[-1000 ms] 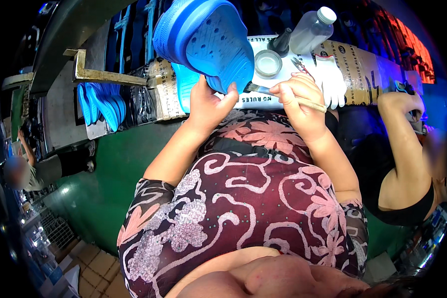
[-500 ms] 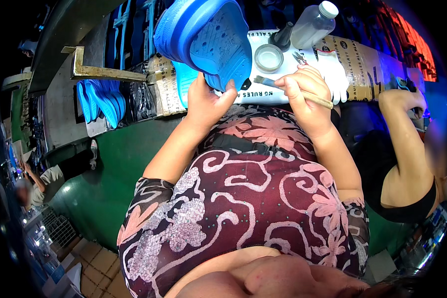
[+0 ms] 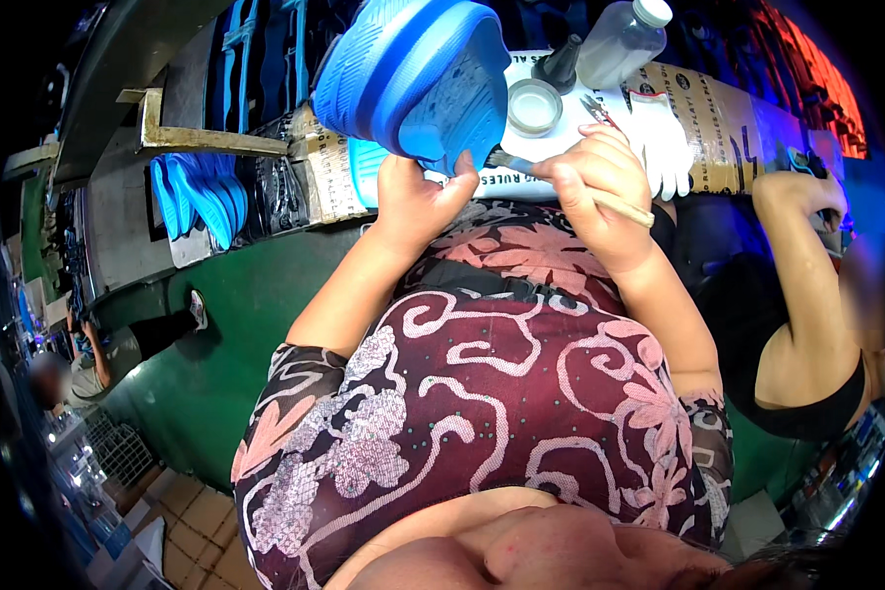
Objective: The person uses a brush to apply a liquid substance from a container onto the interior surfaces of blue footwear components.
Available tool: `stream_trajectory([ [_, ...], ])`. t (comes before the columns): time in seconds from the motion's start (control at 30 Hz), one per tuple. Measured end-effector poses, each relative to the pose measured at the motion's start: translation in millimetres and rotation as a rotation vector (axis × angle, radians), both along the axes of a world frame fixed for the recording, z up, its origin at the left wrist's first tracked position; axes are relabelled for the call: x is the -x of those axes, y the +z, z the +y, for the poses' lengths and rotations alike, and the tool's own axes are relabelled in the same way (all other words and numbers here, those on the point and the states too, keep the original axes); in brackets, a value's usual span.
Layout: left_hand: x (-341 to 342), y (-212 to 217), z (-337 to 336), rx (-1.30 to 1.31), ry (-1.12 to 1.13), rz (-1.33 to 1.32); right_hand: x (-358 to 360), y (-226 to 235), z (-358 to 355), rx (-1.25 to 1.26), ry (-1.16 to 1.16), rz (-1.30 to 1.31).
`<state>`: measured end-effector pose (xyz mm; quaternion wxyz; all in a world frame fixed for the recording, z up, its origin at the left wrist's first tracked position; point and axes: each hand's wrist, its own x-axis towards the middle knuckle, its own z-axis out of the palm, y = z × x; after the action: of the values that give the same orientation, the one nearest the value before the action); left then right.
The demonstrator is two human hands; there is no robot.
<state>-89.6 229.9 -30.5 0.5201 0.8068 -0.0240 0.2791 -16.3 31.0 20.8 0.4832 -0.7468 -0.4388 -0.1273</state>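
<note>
My left hand (image 3: 418, 197) grips a blue foam clog (image 3: 413, 74) by its lower edge and holds it up, tilted, above the work surface. My right hand (image 3: 595, 182) is closed around a thin wooden-handled brush (image 3: 624, 208) whose tip points left, close to the clog's rim. A small round open jar (image 3: 534, 106) sits on the white-covered bench just behind both hands.
A clear plastic bottle (image 3: 619, 41) and a dark nozzle bottle (image 3: 560, 64) stand behind the jar. A white glove (image 3: 664, 147) lies to the right. Blue soles (image 3: 192, 197) are stacked at left. Another person's arm (image 3: 806, 275) rests at right. A green bench front (image 3: 226, 324) lies below.
The clog has turned in my left hand, from showing its perforated top to showing its side and sole. My right hand with the brush has moved a little closer to it.
</note>
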Motion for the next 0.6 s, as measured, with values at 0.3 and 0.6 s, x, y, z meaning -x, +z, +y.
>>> stream_trajectory([
  [0.3,-3.5,8.2,0.0,-0.030,0.004,-0.089,1.9,2.4,-6.1,0.058,0.037,0.091],
  [0.6,1.8,15.7,3.3,-0.278,-0.081,0.015,-2.9,-3.4,2.0,0.018,0.024,-0.075],
])
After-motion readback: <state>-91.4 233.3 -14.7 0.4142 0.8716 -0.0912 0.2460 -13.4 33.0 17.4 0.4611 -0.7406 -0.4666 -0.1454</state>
